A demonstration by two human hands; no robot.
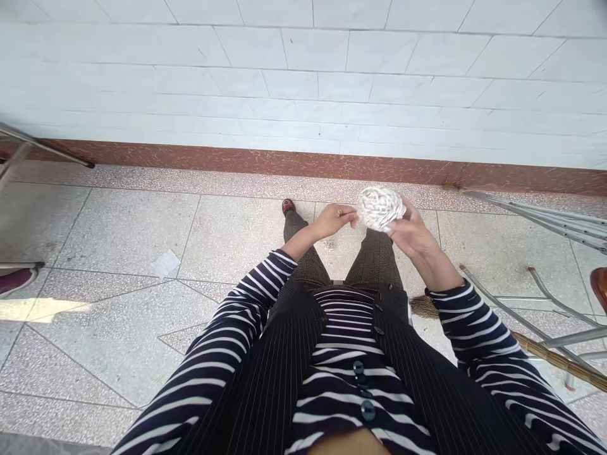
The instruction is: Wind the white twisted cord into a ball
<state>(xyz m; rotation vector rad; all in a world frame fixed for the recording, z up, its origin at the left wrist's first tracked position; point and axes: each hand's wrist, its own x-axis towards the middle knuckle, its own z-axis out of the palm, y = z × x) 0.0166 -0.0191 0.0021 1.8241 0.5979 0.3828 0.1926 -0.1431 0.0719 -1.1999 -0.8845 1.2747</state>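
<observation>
My right hand [411, 235] is closed around the lower right side of a ball of thick white yarn [379, 207], held up in front of my legs. The wound strands show on its top and front, while my fingers behind it are partly hidden. Just left of the ball is my left hand [334, 220], its thumb and fingers pinched together close to the ball's edge. Whether a strand lies in that pinch is too small to tell.
A white tiled wall [303, 88] with a red-brown base strip [227, 158] stands ahead. Metal-legged furniture [535, 303] and a straw broom [545, 354] are at right. Paper [165, 263] lies on the tiled floor [128, 234]. Other people's shoes [18, 281] show at the edges.
</observation>
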